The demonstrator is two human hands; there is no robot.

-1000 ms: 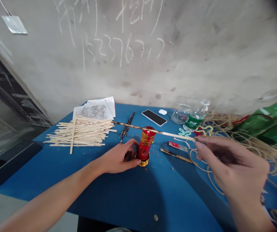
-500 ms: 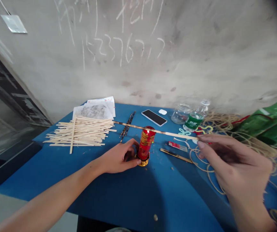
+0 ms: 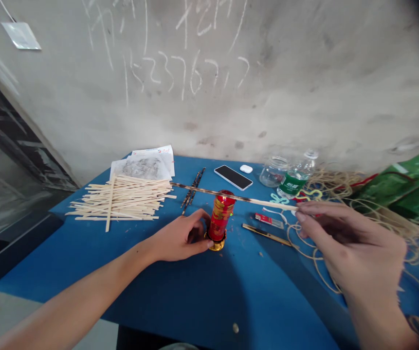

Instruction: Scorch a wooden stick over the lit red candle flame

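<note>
Across a blue desk (image 3: 165, 291), a scorched bamboo stick (image 3: 202, 189) is pinched at one end by the right hand (image 3: 351, 243) atop a red-and-gold canister (image 3: 221, 216), loosely cupped by the open left hand (image 3: 180, 238); a slipped pinch could topple it.

The scene is bright and evenly lit, with soft light seeming to come from ahead of the hands. A broad, soft-edged shadow lies across the blue tabletop (image 3: 267, 301) below and between the left hand (image 3: 182, 236) and the right hand (image 3: 355, 243). A small glare spot shines on the glossy red cylinder (image 3: 221, 216) between them. The right hand looks slightly blurred, and the wide lens bends the picture's edges, darkening the corner beyond the right hand.
</note>
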